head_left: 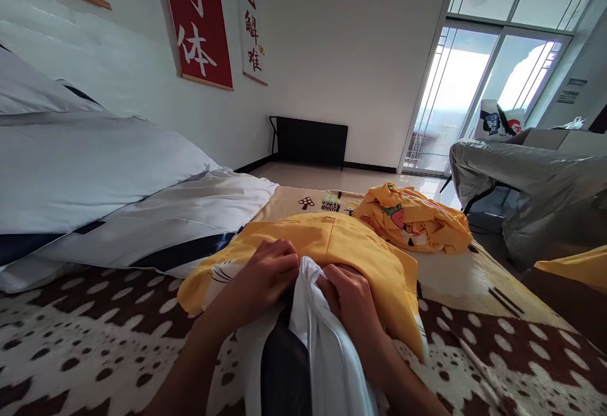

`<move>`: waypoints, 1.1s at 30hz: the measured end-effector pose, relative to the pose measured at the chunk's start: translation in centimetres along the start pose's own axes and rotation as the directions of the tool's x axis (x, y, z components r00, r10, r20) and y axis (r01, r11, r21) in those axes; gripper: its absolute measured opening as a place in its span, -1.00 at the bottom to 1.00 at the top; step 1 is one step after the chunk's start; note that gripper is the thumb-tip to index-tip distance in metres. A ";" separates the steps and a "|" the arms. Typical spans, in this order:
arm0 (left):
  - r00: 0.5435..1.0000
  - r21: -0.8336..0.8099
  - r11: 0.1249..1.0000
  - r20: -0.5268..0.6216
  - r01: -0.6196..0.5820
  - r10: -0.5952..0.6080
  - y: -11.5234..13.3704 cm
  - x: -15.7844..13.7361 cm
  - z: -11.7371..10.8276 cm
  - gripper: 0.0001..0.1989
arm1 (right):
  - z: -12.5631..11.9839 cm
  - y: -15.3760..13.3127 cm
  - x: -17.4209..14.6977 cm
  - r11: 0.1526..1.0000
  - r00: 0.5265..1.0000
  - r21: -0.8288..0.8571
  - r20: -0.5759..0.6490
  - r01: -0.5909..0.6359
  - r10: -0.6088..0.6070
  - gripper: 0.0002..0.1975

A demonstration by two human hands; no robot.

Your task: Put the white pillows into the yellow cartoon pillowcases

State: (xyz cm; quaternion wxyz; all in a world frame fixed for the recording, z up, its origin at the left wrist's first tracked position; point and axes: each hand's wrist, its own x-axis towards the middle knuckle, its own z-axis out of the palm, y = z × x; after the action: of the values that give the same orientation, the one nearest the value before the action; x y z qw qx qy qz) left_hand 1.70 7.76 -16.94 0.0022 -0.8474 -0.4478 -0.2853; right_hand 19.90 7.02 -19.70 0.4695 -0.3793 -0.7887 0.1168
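The right hand was curled, pinching the raised edge of a white cloth that ran down from it toward the wearer, between both forearms. The left hand was bent inward just across that edge; its fingertips were hidden, so whether it gripped the cloth I cannot tell. A dark panel lay below the left hand, alongside the white cloth. Yellow fabric spread beneath and beyond both hands, on a patterned blanket. Farther off, ahead and to the right of the right hand, lay a crumpled orange bundle with a carrot print. White pillows were heaped left of the left hand.
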 end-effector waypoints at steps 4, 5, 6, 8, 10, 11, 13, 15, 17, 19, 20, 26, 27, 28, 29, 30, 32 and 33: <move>0.996 0.063 0.997 -0.084 0.042 -0.037 -0.4 0.5 0.8 -0.75 | 0.4 -0.6 -0.3 0.998 0.998 0.009 0.001 0.065 -0.065 -0.68; 0.991 0.128 0.991 -0.134 0.042 -0.025 -0.5 0.6 1.1 -0.76 | 0.6 -0.8 -0.4 0.996 0.996 0.023 0.010 0.083 -0.083 -0.68; 0.983 0.205 0.978 -0.182 0.035 0.003 -0.5 0.7 1.4 -0.77 | 0.7 -1.0 -0.5 0.994 0.995 0.040 0.015 0.097 -0.098 -0.68; 0.969 0.344 0.939 -0.228 -0.008 0.092 -0.3 0.9 1.9 -0.78 | 0.9 -1.4 -0.8 0.991 0.994 0.071 0.018 0.111 -0.112 -0.68; 0.967 0.406 0.908 -0.173 -0.101 0.185 0.1 1.0 2.4 -0.78 | 1.1 -1.7 -1.0 0.990 0.992 0.078 0.013 0.122 -0.123 -0.69; 0.968 0.406 0.902 -0.130 -0.148 0.217 0.2 1.1 2.6 -0.78 | 1.1 -1.7 -1.1 0.989 0.992 0.068 0.009 0.128 -0.129 -0.69; 0.966 0.379 0.902 -0.065 -0.208 0.250 0.2 1.2 3.1 -0.80 | 1.2 -1.8 -1.2 0.989 0.989 0.033 0.001 0.145 -0.145 -0.68; 0.968 0.387 0.900 -0.065 -0.201 0.244 -0.2 1.3 3.8 -0.82 | 1.4 -1.8 -1.4 0.986 0.987 -0.006 0.000 0.164 -0.164 -0.67; 0.968 0.434 0.884 -0.091 -0.173 0.234 -0.7 1.5 4.5 -0.84 | 1.7 -2.0 -1.7 0.981 0.981 -0.038 -0.009 0.191 -0.192 -0.66; 0.960 0.484 0.857 -0.104 -0.180 0.260 -1.1 1.7 5.0 -0.86 | 2.1 -2.2 -1.9 0.974 0.975 -0.064 -0.031 0.218 -0.221 -0.65; 0.952 0.506 0.842 -0.115 -0.189 0.283 -1.2 1.8 5.2 -0.87 | 2.2 -2.3 -2.0 0.971 0.972 -0.074 -0.041 0.228 -0.231 -0.65; 0.917 0.560 0.813 -0.222 -0.159 0.332 -1.0 2.3 5.5 -0.86 | 2.5 -2.5 -2.3 0.972 0.976 -0.096 -0.021 0.215 -0.218 -0.63; 0.913 0.544 0.824 -0.239 -0.157 0.331 -1.0 2.3 5.4 -0.85 | 2.5 -2.5 -2.3 0.971 0.976 -0.100 -0.016 0.216 -0.218 -0.63; 0.907 0.522 0.838 -0.259 -0.158 0.332 -1.0 2.3 5.4 -0.85 | 2.5 -2.5 -2.4 0.970 0.975 -0.104 -0.014 0.218 -0.221 -0.63; 0.900 0.497 0.852 -0.280 -0.162 0.334 -1.1 2.3 5.4 -0.84 | 2.5 -2.6 -2.4 0.969 0.975 -0.106 -0.013 0.221 -0.224 -0.64; 0.892 0.472 0.865 -0.300 -0.169 0.338 -1.2 2.2 5.3 -0.83 | 2.5 -2.6 -2.5 0.969 0.974 -0.106 -0.015 0.223 -0.226 -0.64; 0.879 0.431 0.882 -0.326 -0.189 0.348 -1.5 2.1 5.1 -0.83 | 2.4 -2.6 -2.5 0.972 0.976 -0.096 -0.019 0.214 -0.217 -0.65; 0.877 0.413 0.888 -0.327 -0.202 0.352 -1.7 2.0 5.0 -0.83 | 2.4 -2.6 -2.4 0.976 0.979 -0.088 -0.017 0.201 -0.203 -0.65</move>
State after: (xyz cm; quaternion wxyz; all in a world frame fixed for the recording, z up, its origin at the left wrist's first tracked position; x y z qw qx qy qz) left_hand 3.74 11.56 -20.59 0.2917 -0.8131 -0.3550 -0.3573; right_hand 17.34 3.99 -21.14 0.4722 -0.3186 -0.8214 0.0297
